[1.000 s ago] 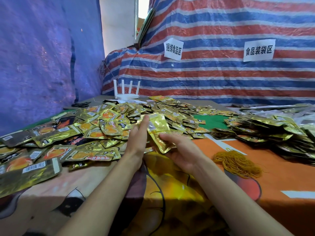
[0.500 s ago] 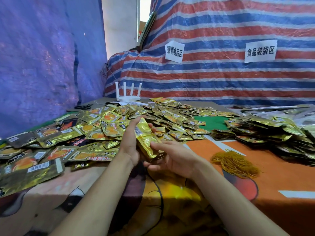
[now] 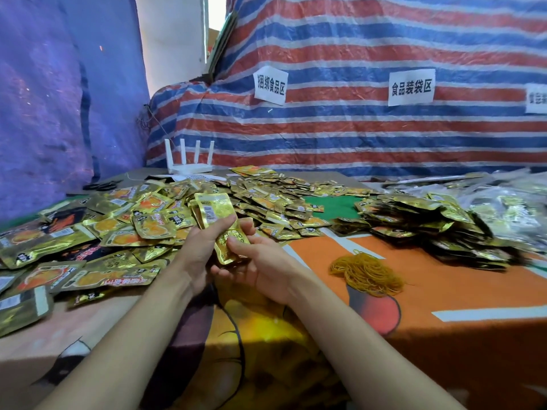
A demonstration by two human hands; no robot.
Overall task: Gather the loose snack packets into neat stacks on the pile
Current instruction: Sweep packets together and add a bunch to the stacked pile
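Your left hand [image 3: 199, 247] and right hand [image 3: 266, 272] meet above the near part of the table [image 3: 473, 291], both gripping 1 bundle of gold snack packets [image 3: 217, 213]. The left fingers curl round its side, and the right thumb pinches its lower end. The bundle stands tilted, barcode face toward you. Loose packets [image 3: 127, 229] spread just beyond and to the left of your hands. A darker heap [image 3: 429, 229] lies well apart on the right. Rubber bands [image 3: 367, 275] sit near your right wrist. A white router [image 3: 189, 167] stands at the far edge.
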